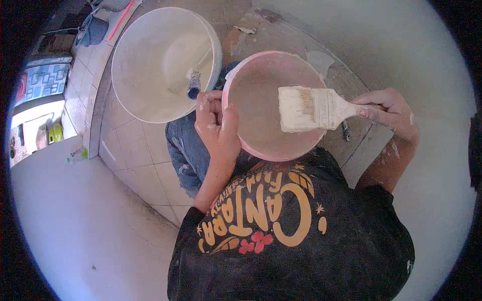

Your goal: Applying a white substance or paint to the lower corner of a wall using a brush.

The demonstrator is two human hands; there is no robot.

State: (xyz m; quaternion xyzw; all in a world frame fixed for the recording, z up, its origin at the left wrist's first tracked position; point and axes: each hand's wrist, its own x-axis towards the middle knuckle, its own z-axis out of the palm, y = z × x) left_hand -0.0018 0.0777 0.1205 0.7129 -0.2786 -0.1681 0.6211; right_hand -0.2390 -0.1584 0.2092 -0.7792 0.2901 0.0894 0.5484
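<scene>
A wide paintbrush (325, 109), its bristles thickly coated in off-white paint, lies level over the right part of a pink bucket (258, 103). My right hand (389, 113) is closed round the brush handle. With fingers curled over the rim, my left hand (218, 128) grips the bucket's left side and tilts its mouth toward me. White paint smears show on both hands. Beyond my left hand stands a larger white bucket (150, 108) with pale paint inside. A dark blue handle (194, 89) with a paint-caked end rests at its right inner edge.
Tiled floor (135, 145) spreads out at the left. A pale wall (422, 55) rises close on the right, another (85, 210) at the lower left. A small dark object (346, 130) lies under my right wrist. Paint scraps (245, 30) lie behind the buckets.
</scene>
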